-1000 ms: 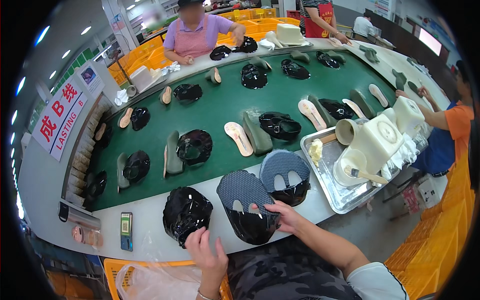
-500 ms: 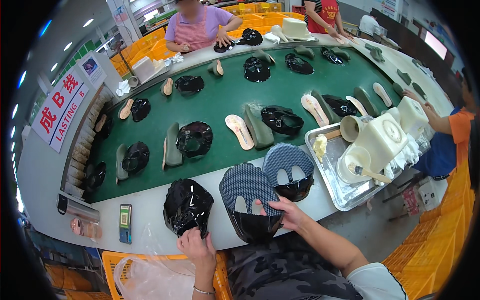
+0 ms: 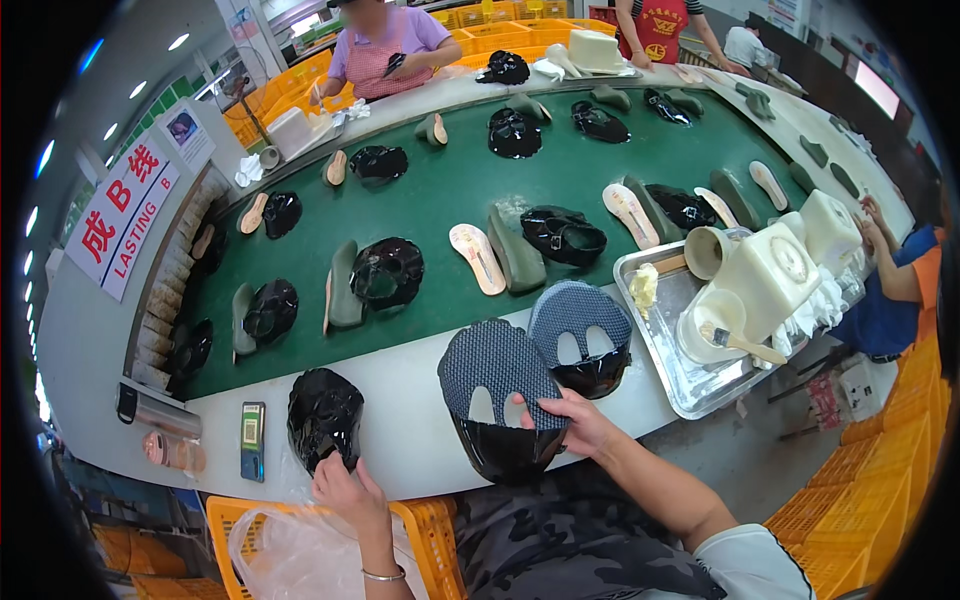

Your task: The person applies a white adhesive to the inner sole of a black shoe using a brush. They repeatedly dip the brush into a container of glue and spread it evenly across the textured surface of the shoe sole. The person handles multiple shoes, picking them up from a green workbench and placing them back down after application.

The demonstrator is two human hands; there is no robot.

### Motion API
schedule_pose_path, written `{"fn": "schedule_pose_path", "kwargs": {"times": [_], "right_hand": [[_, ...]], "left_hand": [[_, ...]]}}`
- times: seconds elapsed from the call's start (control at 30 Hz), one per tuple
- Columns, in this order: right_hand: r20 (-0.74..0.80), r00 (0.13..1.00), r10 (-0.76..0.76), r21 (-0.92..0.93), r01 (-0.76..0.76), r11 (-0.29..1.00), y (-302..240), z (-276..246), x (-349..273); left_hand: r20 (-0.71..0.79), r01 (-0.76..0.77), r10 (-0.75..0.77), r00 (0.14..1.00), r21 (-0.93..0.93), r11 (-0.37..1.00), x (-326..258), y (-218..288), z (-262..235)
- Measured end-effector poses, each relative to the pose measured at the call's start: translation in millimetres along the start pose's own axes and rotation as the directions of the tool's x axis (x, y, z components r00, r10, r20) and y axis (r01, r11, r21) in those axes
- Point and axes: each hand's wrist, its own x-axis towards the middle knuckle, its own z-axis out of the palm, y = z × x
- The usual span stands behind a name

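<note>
My right hand (image 3: pixel 580 425) grips a shoe upper (image 3: pixel 500 375) by its side, thumb on its dark blue woven lining. This upper is glossy black on its near part, with two oval cut-outs. A second lined upper (image 3: pixel 580 315) of the same look lies just behind it on the white table edge. On the left, my left hand (image 3: pixel 348 492) pinches the near edge of another glossy black upper (image 3: pixel 325 415), crumpled and lying on the table. The fingertips are partly hidden against it.
A green conveyor (image 3: pixel 420 210) carries several green shoe lasts (image 3: pixel 515 255), insoles (image 3: pixel 478 258) and black uppers. At right stands a metal tray (image 3: pixel 690 398) with white containers and a brush (image 3: pixel 745 345). A phone (image 3: pixel 252 440) and orange crate (image 3: pixel 225 520) are at left; co-workers stand opposite.
My left hand has moved left along the table with the crumpled black upper. My right hand stays nearly still. The co-worker opposite has lifted a black piece off the ledge.
</note>
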Motion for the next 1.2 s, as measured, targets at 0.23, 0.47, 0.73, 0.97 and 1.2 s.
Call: {"fn": "schedule_pose_path", "kwargs": {"times": [0.23,0.47,0.73,0.97,1.2], "right_hand": [[0.040,0.999,0.021,0.043,-0.023,0.999,4,-10,1],[0.087,0.996,0.033,0.067,-0.039,0.997,4,-18,4],[-0.046,0.999,0.015,-0.016,-0.016,1.000,8,-15,5],[-0.054,0.998,-0.036,-0.056,0.033,0.998,11,0,6],[-0.105,0.993,-0.047,-0.098,0.037,0.995,16,2,8]], "left_hand": [[-0.047,0.053,-0.056,0.997,-0.074,0.996,1,5,-1],[-0.021,0.074,-0.075,0.997,-0.071,0.995,2,3,-8],[-0.163,0.065,-0.089,0.983,-0.146,0.987,6,-16,-19],[-0.362,-0.199,0.144,0.921,-0.120,0.973,30,15,-63],[0.097,-0.287,0.324,0.941,-0.280,0.916,7,38,-12]]}}
